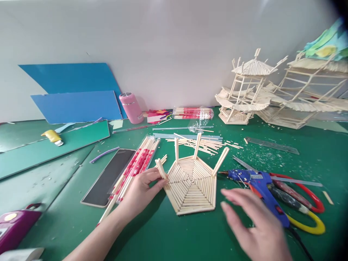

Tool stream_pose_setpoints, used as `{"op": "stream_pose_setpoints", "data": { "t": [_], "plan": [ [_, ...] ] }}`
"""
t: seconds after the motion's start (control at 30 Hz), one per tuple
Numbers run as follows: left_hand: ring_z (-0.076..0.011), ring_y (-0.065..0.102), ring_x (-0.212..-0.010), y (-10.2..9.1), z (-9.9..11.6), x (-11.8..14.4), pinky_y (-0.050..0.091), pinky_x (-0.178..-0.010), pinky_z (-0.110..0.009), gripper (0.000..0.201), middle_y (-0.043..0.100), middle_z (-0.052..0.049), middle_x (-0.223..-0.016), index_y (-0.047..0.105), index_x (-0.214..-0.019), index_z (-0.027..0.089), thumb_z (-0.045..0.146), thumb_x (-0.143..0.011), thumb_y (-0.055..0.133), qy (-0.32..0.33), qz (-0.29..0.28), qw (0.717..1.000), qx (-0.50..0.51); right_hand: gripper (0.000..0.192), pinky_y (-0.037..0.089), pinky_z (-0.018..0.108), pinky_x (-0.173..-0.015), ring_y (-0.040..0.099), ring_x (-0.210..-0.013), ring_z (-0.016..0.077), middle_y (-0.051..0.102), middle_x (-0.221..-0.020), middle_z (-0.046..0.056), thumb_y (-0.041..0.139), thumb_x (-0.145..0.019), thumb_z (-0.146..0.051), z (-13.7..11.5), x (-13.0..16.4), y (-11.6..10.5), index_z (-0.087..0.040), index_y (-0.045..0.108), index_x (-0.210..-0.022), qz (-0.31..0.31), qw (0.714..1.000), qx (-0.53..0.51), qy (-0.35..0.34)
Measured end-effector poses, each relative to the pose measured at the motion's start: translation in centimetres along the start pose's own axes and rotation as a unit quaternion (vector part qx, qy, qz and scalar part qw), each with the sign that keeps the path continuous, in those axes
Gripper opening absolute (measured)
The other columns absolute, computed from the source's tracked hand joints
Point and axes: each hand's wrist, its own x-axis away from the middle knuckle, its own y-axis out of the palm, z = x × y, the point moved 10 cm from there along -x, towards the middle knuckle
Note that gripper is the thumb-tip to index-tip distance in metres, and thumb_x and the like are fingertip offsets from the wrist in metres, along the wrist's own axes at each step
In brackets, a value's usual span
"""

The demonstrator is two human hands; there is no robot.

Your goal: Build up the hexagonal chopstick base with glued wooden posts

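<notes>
A hexagonal base [191, 188] made of pale wooden sticks lies on the green table, with several short stick posts [197, 146] standing along its far and side edges. My left hand [146, 186] pinches the foot of the leftmost post [161, 168], at the base's left corner. To the right of the base, my right hand [252, 221] hovers with thumb and fingers apart, holding nothing; it is slightly blurred. Just beyond it lies a blue hot glue gun [258, 185], its nozzle pointing left toward the base's right corner.
Pliers with red and yellow handles [317, 221] lie by the glue gun. Loose sticks [203, 143] are scattered behind the base. A phone [111, 177] and packed sticks [138, 163] lie at left. Stick pavilion models [244, 94] and a pink bottle [131, 108] stand at the back.
</notes>
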Motion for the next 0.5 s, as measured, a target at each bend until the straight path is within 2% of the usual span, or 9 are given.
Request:
{"op": "stream_pose_setpoints", "data": {
  "t": [0.07,0.1,0.13,0.2,0.27,0.5],
  "plan": [
    [-0.0165,0.06,-0.083,-0.1,0.2,0.0,0.048,-0.073,-0.026,0.019,0.065,-0.002,-0.09,0.066,-0.088,0.022,0.025,-0.081,0.049,0.007,0.002,1.0,0.0,0.019,0.043,0.036,-0.078,0.055,-0.082,0.0196,0.057,-0.088,0.007,0.054,-0.077,-0.02,2.6,0.9,-3.6,-0.019,0.056,-0.097,0.097,0.989,0.091,0.064],
    [-0.0164,0.06,-0.082,-0.1,0.2,0.0,0.049,-0.073,-0.026,0.019,0.065,-0.002,-0.09,0.066,-0.088,0.022,0.025,-0.081,0.049,0.009,0.003,1.0,0.0,0.02,0.043,0.038,-0.079,0.055,-0.085,0.0217,0.057,-0.09,0.008,0.054,-0.077,-0.025,3.8,1.3,-4.5,-0.018,0.055,-0.096,0.105,0.982,0.134,0.084],
    [-0.0164,0.06,-0.082,-0.1,0.3,0.0,0.049,-0.072,-0.027,0.019,0.065,-0.002,-0.091,0.066,-0.088,0.022,0.025,-0.081,0.048,0.011,0.004,1.0,0.0,0.023,0.043,0.04,-0.079,0.054,-0.089,0.0245,0.057,-0.093,0.01,0.052,-0.078,-0.031,4.8,1.6,-4.9,-0.018,0.054,-0.097,0.095,0.977,0.166,0.096],
    [-0.0167,0.06,-0.083,-0.2,0.3,-0.1,0.05,-0.072,-0.027,0.02,0.065,-0.002,-0.093,0.067,-0.089,0.022,0.024,-0.081,0.048,0.015,0.005,1.0,-0.001,0.034,0.046,0.04,-0.075,0.053,-0.092,0.0277,0.056,-0.097,0.012,0.048,-0.077,-0.04,7.1,1.9,-4.6,-0.016,0.051,-0.101,0.038,0.967,0.218,0.126],
    [-0.0169,0.06,-0.084,-0.2,0.2,-0.2,0.05,-0.073,-0.027,0.02,0.065,-0.003,-0.095,0.067,-0.09,0.022,0.024,-0.081,0.049,0.017,0.005,1.0,-0.005,0.04,0.048,0.037,-0.067,0.053,-0.091,0.0277,0.055,-0.099,0.012,0.045,-0.076,-0.043,8.7,2.0,-4.2,-0.016,0.048,-0.105,-0.001,0.957,0.25,0.148],
    [-0.0162,0.06,-0.082,-0.2,0.1,-0.3,0.05,-0.071,-0.027,0.02,0.065,-0.002,-0.093,0.066,-0.091,0.024,0.024,-0.081,0.049,0.02,0.007,0.999,-0.037,0.042,0.049,0.03,-0.055,0.059,-0.076,0.0229,0.06,-0.092,0.008,0.047,-0.074,-0.04,10.2,2.9,-3.3,-0.018,0.045,-0.11,-0.057,0.941,0.277,0.186]
  ]
}}
